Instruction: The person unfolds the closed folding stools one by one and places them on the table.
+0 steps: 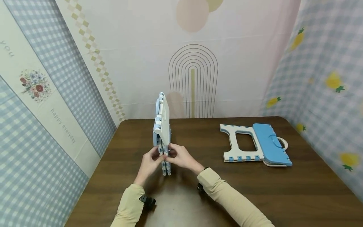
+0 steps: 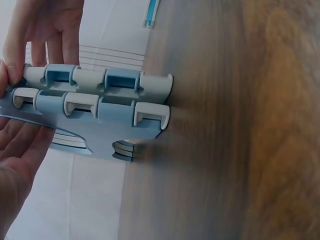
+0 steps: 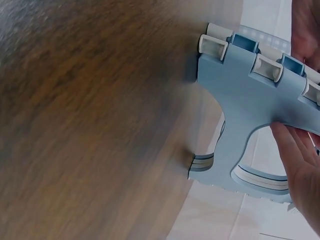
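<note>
A folded blue-and-white folding step stool (image 1: 164, 121) stands upright, edge-on to me, its leg ends down at the table. My left hand (image 1: 149, 163) grips its leg panel from the left, thumb at the near hinged edge. From the other side my right hand (image 1: 182, 156) grips the opposite leg panel, the two thumbs close together. In the left wrist view two hinged leg edges (image 2: 100, 100) lie side by side with a narrow gap. The right wrist view shows fingers (image 3: 292, 150) at the cut-out of the blue leg panel (image 3: 235, 95).
A second blue-and-white folding stool (image 1: 270, 142) lies flat and folded at the right, its white carry handle (image 1: 283, 143) pointing right. The brown wooden table (image 1: 198, 195) meets a patterned cloth backdrop (image 1: 238, 78) behind. Checked cloths hang on both sides.
</note>
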### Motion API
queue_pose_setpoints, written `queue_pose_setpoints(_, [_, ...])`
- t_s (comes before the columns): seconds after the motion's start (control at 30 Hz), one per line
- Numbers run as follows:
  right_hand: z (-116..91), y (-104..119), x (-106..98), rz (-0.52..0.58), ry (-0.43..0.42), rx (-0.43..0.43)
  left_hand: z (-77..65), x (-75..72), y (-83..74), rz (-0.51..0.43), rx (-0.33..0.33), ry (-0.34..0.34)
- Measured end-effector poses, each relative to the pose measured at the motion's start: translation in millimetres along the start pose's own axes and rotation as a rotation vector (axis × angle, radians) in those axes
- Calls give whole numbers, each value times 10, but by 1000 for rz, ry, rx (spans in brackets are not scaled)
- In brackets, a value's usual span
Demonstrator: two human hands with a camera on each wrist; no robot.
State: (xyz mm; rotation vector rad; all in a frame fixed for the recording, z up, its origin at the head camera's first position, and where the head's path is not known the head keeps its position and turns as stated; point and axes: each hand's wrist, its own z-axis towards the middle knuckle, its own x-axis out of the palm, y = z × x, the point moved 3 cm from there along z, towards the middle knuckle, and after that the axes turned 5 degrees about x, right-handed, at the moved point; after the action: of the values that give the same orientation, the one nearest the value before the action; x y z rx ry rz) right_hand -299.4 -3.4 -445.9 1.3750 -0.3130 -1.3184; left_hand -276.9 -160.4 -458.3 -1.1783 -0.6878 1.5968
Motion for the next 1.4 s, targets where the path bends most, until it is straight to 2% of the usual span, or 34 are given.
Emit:
queue_pose_setpoints(0.13, [-29,-10,-80,19,3,27,45,4,-40,-16,11,9])
queue_pose_setpoints(0.33, [-76,-31,-175,-1,-35,59,82,-95,-37,3,18,24])
queue_pose_setpoints(0.43, [-80,-33,-193,11,-31,54,80,-149,-19,18,21,7])
queue_pose_setpoints(0.63, [-125,-79,-205,-2,-23,63,48,-168,62,23,9,33])
queue_pose_setpoints(0.93, [-159,-124,-215,-39,-13,65,-37,-281,146,59,19,-2])
queue_pose_setpoints(1.07, [-159,-118,-245,-31,-17,67,-23,-347,172,69,4,1])
queue_pose_setpoints(1.4, [-156,-109,-311,-41,-9,73,2,-470,178,94,16,6])
